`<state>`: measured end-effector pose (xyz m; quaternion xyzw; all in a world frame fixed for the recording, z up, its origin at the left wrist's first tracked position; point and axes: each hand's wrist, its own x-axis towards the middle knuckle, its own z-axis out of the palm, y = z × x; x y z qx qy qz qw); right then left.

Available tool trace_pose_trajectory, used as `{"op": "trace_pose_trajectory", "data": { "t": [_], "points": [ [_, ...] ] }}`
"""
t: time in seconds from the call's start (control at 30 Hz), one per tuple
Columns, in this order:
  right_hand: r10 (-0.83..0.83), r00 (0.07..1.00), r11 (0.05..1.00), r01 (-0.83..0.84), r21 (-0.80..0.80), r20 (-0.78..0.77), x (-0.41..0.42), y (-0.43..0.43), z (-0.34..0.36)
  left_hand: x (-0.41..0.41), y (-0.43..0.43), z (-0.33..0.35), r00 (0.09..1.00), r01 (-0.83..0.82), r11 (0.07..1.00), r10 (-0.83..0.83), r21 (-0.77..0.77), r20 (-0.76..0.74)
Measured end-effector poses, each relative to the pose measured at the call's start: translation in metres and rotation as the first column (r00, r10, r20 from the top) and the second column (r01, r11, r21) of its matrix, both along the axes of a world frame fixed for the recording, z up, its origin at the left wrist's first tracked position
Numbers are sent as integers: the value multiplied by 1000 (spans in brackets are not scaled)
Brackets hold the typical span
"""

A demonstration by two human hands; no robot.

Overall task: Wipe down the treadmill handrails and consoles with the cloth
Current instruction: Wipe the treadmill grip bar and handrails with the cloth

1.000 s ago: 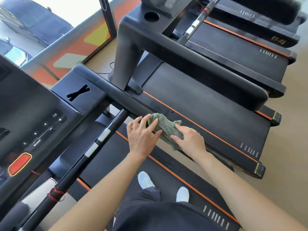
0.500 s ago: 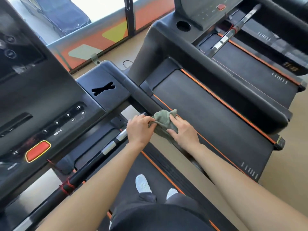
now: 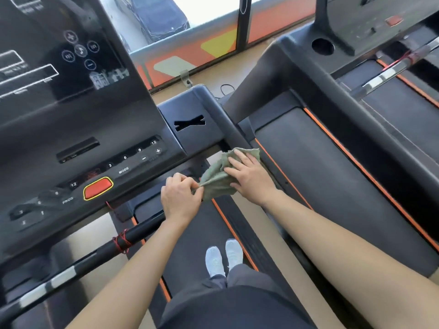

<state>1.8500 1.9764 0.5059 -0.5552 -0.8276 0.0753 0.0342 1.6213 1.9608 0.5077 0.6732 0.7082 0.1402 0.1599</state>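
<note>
Shoes (image 3: pixel 223 257) on the belt (image 3: pixel 197 229). Left hand (image 3: pixel 180 198): fingers curled, pinching the near corner of the green cloth (image 3: pixel 217 179). Right hand (image 3: pixel 249 176): flat, fingers spread, pressing down on top of the cloth. Cloth sits on the right handrail (image 3: pixel 228 131), just beside the console (image 3: pixel 71 103) edge. Red button (image 3: pixel 98 188) is left of my left hand. Next treadmill (image 3: pixel 308 162) is beyond, to the right.

The cloth (image 3: pixel 219 178) is lying on the handrail (image 3: pixel 229 130) beneath the right hand (image 3: pixel 250 180) and its flat fingers (image 3: pixel 240 158), the left hand (image 3: pixel 180 198) is pinching its corner just left of them, the console (image 3: pixel 71 119) is standing farther left, and the neighbouring treadmill belt (image 3: pixel 332 167) is stretching away to their right.
</note>
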Motion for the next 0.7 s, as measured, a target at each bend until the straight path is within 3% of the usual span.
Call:
{"op": "trace_pose_trajectory", "data": {
  "t": [0.17,0.27,0.33,0.43,0.53,0.7],
  "points": [
    [117,993,990,-118,-83,-9,-17,10,-5,2,-17,14,995,-74,997,74,0,-69],
    [127,992,985,-129,-111,-23,-19,15,-9,21,-15,17,999,45,999,-45,4,-11],
    [174,984,983,-176,-53,-38,-16,16,-10,34,-7,18,986,162,976,-156,-142,56],
    [258,962,963,-249,104,-86,-3,17,-12,43,4,11,964,247,925,-265,-290,-24],
    [246,968,955,-232,183,-56,12,15,-15,40,7,4,965,233,930,-256,-286,-48],
    [186,982,967,-184,179,1,5,8,-21,31,3,3,957,224,943,-261,-245,-129]
  ]
}}
